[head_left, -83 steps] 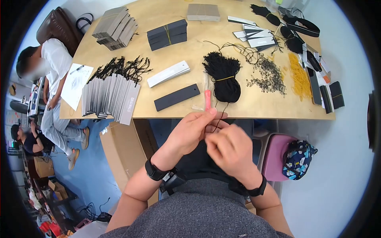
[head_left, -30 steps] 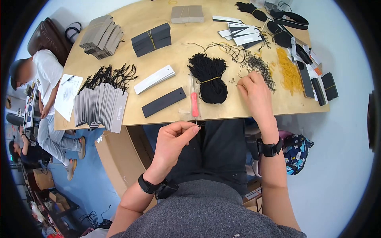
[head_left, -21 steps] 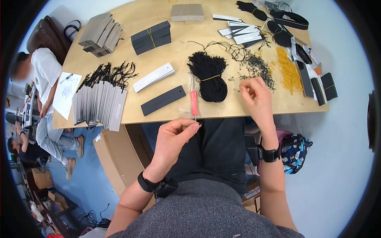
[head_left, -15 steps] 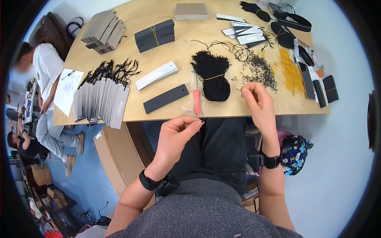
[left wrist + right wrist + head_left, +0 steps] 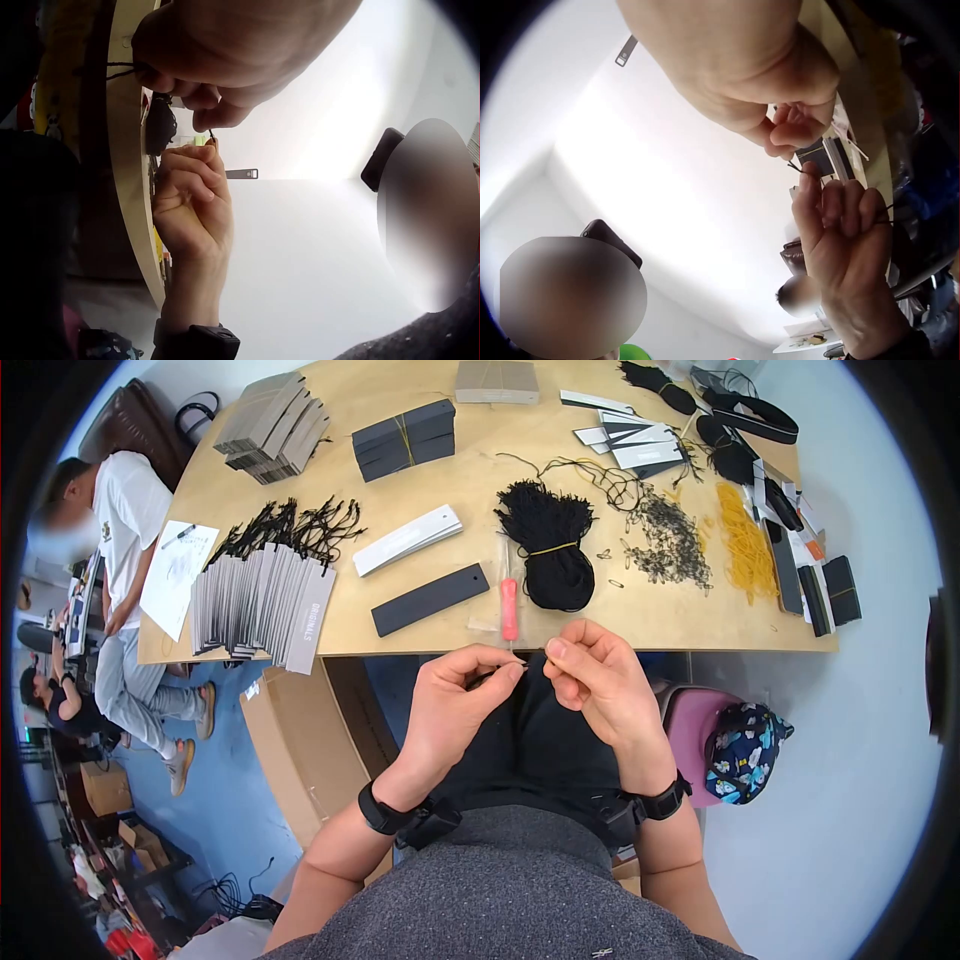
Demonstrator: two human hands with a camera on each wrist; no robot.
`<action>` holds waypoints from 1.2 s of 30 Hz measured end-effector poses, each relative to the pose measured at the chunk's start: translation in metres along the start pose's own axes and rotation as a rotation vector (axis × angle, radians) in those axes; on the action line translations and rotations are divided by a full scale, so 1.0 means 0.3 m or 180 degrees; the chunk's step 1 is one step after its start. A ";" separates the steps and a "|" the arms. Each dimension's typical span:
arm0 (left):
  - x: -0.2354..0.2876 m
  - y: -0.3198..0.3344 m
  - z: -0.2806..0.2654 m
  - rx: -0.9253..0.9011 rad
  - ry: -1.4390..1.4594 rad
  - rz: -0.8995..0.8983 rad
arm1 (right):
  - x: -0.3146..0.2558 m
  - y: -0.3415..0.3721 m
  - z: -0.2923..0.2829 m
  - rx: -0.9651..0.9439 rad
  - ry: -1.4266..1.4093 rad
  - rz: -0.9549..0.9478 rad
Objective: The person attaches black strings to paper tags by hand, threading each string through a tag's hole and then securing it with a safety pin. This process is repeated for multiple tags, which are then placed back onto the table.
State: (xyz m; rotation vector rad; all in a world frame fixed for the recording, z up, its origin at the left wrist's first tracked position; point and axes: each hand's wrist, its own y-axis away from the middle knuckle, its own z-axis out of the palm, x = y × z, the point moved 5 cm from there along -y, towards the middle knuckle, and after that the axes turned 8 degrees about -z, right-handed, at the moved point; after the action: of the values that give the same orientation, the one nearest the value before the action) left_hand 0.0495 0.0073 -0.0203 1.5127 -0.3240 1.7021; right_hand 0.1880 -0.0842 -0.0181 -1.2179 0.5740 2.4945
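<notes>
cord: black and thin, a loop of it [image 5: 120,69] trailing out from the fingers of our left grip, near the front edge of the counter [image 5: 460,475].
left grip [image 5: 450,705]: thumb and fingertip pinch the cord, its short end poking up towards our other fingers.
right grip [image 5: 612,695]: thumb and forefinger pinch something too small for us to name, just beside our left fingertips.
tool: pink-handled [image 5: 509,610], lying beyond our fingers, beside the black cord bundle [image 5: 545,550].
pins: a heaped pile [image 5: 670,545] to the right of the bundle, a few lying loose between; yellow bands [image 5: 748,545] farther right.
strips: white ones [image 5: 408,540] behind a single dark one [image 5: 430,600], left of the tool.
tags: a fanned grey row [image 5: 262,600] with black strings, at the left front of our counter.
stack: dark pieces [image 5: 403,442] held by a yellow band, behind the white strips.
company: a seated person in a white shirt [image 5: 132,510], off to our left.
</notes>
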 end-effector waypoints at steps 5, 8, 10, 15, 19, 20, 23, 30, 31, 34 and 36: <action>0.000 -0.002 -0.001 0.0020 -0.0022 -0.0020 | 0.012 0.001 0.005 -0.0070 0.0074 0.0061; -0.005 -0.006 -0.002 0.0120 0.0002 -0.0036 | 0.009 0.008 0.010 -0.0032 0.0173 0.0018; -0.005 -0.007 0.000 0.0131 0.0017 -0.0004 | 0.002 0.014 0.020 -0.0017 0.0236 -0.0024; 0.001 -0.005 0.010 0.0166 0.0164 0.0031 | -0.023 0.030 0.038 0.0149 0.0937 -0.0306; -0.010 -0.010 0.016 0.0006 0.0413 -0.0115 | -0.028 0.040 0.061 0.0229 0.1156 -0.0493; -0.012 -0.012 0.018 -0.0025 0.0478 -0.0129 | -0.031 0.043 0.069 0.0197 0.1249 -0.0585; -0.003 -0.011 0.019 -0.0171 0.0669 -0.0185 | -0.041 0.054 0.084 0.0135 0.1354 -0.0731; 0.001 -0.017 0.017 -0.0219 0.0734 -0.0126 | -0.068 0.073 0.102 -0.0033 0.1555 -0.1066; 0.004 -0.016 0.018 -0.0230 0.0749 -0.0129 | -0.074 0.076 0.110 -0.0036 0.1561 -0.1067; 0.005 -0.012 0.014 -0.0250 0.0740 -0.0111 | -0.099 0.083 0.134 -0.0058 0.2021 -0.1217; 0.005 -0.008 0.011 -0.0255 0.0713 -0.0090 | -0.106 0.084 0.141 -0.0141 0.2603 -0.1358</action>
State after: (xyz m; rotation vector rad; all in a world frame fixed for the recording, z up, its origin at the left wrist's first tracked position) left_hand 0.0536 0.0071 -0.0188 1.2493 -0.2480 1.7944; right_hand 0.1673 -0.0892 0.0364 -2.1145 0.3678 1.6080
